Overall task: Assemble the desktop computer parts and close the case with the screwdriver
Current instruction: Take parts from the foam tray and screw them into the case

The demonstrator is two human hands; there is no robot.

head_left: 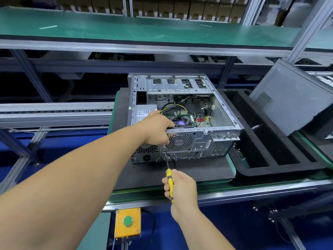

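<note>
An open silver desktop case (221, 112) lies on its side on a grey foam pad (198, 170), rear panel toward me. Inside I see the motherboard with a CPU fan (181, 122), cables and the power supply (144, 112). My left hand (156, 129) grips the near top edge of the case above the rear fan grille (180, 141), fingers curled over the rim. My right hand (180, 188) holds a yellow-handled screwdriver (169, 183), its thin shaft pointing up at the rear panel beside the fan grille.
A grey side panel (295, 101) leans at the right over a black foam tray (270, 159). A yellow box with a green button (128, 221) hangs below the bench edge. A conveyor rail (54, 114) runs at the left, a green shelf (144, 31) overhead.
</note>
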